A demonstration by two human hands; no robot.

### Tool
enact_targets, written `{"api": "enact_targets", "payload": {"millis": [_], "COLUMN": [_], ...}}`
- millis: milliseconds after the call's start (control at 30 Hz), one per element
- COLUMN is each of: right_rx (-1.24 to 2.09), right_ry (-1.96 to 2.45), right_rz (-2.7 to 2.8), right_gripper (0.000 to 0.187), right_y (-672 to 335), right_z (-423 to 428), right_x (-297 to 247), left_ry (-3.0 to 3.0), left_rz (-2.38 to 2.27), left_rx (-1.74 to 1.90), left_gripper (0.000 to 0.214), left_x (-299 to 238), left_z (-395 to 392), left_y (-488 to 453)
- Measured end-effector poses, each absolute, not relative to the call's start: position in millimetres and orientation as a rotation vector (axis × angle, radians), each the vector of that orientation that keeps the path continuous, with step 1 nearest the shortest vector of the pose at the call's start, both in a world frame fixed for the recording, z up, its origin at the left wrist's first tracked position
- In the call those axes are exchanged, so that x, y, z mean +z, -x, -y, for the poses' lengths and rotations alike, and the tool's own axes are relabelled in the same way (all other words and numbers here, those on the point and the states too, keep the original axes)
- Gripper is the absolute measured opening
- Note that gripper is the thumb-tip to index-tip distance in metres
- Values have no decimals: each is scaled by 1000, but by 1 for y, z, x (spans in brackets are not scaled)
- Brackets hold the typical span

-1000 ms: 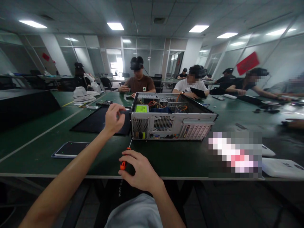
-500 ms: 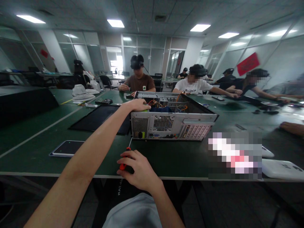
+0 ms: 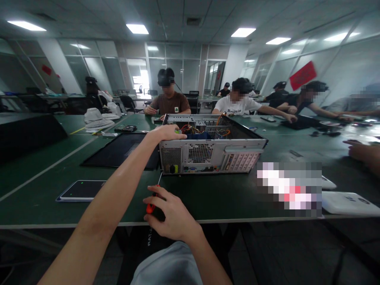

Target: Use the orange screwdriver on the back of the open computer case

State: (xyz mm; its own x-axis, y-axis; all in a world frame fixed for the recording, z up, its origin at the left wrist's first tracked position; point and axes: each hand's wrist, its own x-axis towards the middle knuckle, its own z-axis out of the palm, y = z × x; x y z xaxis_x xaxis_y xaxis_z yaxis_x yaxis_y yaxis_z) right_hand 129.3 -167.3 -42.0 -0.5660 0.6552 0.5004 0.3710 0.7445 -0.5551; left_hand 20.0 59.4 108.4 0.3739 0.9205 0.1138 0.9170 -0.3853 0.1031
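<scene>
An opened computer case (image 3: 212, 158) lies on its side with its rear panel towards me, loose wires showing inside. My left hand (image 3: 170, 132) grips its upper left edge, thumb stretched over the top and the other fingers partly hidden. My right hand (image 3: 175, 213) holds a screwdriver (image 3: 151, 208) by its red and black handle, between thumb and fingers. The thin shaft points up at the lower left corner of the rear panel. Whether the tip sits in a screw is too small to tell.
A black side panel (image 3: 118, 152) lies left of the case, with a hard drive (image 3: 125, 128) and white fan (image 3: 99, 125) behind. Phone (image 3: 81, 190) at left; white object (image 3: 347, 202) and blurred-out item at right. Co-workers sit opposite; a person's hand (image 3: 360, 152) reaches in from the right.
My view has turned slightly, shifting the scene left. Fingers and thumb of my right hand have shifted a little on the screwdriver handle. My left hand stays on the case.
</scene>
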Motion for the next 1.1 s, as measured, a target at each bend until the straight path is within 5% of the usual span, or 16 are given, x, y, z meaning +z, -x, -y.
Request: {"api": "enact_targets", "payload": {"millis": [1100], "right_rx": [522], "right_ry": [836], "right_rz": [2168], "right_gripper": [35], "right_y": [-130], "right_z": [169], "right_x": [-39], "left_ry": [-2510], "left_rz": [-1782], "left_rx": [239], "left_gripper": [71], "left_x": [118], "left_z": [-37], "left_y": [-25]}}
